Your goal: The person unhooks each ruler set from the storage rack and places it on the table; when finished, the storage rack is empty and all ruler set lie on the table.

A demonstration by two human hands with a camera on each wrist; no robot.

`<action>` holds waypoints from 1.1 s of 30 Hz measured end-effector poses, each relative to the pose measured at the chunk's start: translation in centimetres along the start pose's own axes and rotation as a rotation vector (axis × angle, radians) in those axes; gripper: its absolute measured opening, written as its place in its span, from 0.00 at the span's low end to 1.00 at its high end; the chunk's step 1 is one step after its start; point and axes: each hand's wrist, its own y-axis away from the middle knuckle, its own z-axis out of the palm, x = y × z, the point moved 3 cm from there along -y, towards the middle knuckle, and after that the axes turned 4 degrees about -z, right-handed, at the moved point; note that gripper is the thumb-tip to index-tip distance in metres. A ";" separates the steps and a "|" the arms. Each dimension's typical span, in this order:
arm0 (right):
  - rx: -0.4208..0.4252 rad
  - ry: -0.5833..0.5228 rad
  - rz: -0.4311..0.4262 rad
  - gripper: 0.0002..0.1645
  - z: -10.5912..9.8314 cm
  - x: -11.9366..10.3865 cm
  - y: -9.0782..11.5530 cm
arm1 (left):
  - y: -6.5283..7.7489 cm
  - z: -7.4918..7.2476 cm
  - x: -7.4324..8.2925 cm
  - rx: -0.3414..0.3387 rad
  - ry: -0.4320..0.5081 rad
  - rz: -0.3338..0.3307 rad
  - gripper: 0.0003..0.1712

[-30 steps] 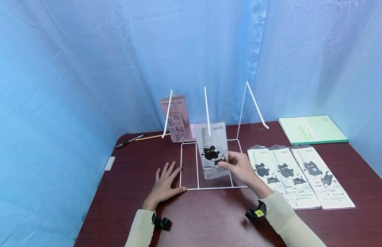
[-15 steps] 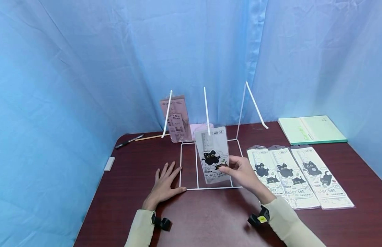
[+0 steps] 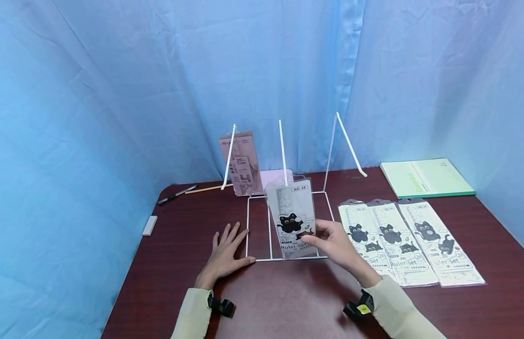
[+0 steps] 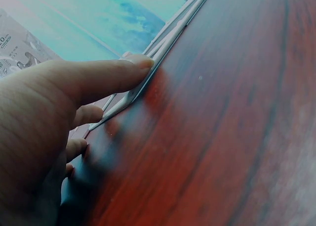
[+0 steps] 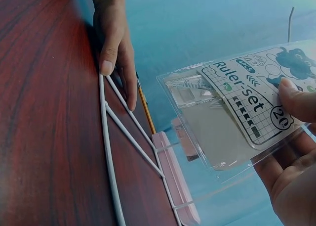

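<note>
Right hand (image 3: 334, 241) is pinching the ruler set (image 3: 299, 209) by its right edge, thumb pressing the front. Ruler set is tilting slightly, near upright, over the base of the white wire rack (image 3: 263, 260), top near the middle prong (image 3: 283, 150); can't tell if touching. Left hand (image 3: 224, 256) is spreading its fingers, gripping nothing, thumb touching rack's front-left corner. Three matching packs (image 3: 399, 242) are lying right of rack; green notebook (image 3: 429, 176) is lying right-rear of rack.

The held pack (image 3: 292, 212) reads "NO-34" and "Ruler-set"; pink pack (image 3: 245, 165), "20"; green book (image 3: 429, 178), "Gambit".
</note>
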 end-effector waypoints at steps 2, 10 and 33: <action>-0.001 -0.005 -0.001 0.17 0.1 -0.1 0.2 | 0.0 0.0 0.0 -0.002 0.000 0.003 0.50; -0.008 -0.011 -0.029 0.15 0.3 -0.3 0.7 | 0.0 0.0 -0.1 -0.029 -0.019 -0.016 0.51; -0.001 0.003 -0.075 0.14 0.3 -1.8 1.8 | 0.0 0.1 -0.1 -0.014 -0.014 -0.011 0.50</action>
